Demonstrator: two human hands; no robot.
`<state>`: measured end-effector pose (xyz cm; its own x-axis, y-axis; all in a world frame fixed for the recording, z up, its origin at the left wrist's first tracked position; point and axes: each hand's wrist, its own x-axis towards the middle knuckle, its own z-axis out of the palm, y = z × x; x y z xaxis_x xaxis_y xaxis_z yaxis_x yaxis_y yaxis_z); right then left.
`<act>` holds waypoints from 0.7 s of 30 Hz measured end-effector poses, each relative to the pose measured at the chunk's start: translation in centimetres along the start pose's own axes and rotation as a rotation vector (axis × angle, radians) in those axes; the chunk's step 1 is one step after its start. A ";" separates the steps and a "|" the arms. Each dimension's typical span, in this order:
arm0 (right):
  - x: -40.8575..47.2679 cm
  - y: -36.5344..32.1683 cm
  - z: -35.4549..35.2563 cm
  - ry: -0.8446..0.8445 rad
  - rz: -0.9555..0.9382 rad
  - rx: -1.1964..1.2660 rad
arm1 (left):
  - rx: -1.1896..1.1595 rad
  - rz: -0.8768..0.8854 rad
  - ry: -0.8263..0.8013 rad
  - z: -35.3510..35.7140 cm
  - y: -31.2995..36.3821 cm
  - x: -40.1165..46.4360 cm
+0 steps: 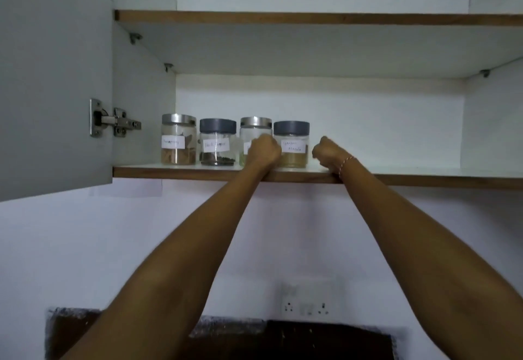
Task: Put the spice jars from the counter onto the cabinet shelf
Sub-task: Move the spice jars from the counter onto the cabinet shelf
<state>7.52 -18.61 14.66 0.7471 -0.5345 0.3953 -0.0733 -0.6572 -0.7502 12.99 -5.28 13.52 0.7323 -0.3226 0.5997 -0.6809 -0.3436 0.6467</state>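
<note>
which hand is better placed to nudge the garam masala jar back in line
Left. The left hand is at the front of the row, overlapping the garam masala jar and its neighbour. The right hand sits apart, beside it on the shelf.

Four jars (235, 141) stand in a row on the lower shelf (175, 171), left of centre, beneath the upper shelf (311, 18).
</note>
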 end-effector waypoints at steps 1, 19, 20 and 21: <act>-0.8 0.4 -0.4 0.091 -0.041 0.006 | 0.018 0.060 0.067 0.1 -0.1 -0.7; -35.3 26.8 7.0 0.617 -0.146 -0.240 | -0.055 0.245 -0.141 19.1 -9.5 -40.6; -37.5 28.5 7.0 0.603 -0.088 -0.266 | -0.076 0.208 -0.195 20.0 -9.7 -42.8; -39.6 30.2 6.9 0.588 -0.027 -0.296 | -0.109 0.175 -0.249 20.7 -9.7 -45.0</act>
<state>-19.72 -13.59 -27.31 0.2719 -0.6616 0.6988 -0.3005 -0.7482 -0.5915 -13.38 -5.67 -29.46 0.5718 -0.5792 0.5811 -0.7824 -0.1716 0.5987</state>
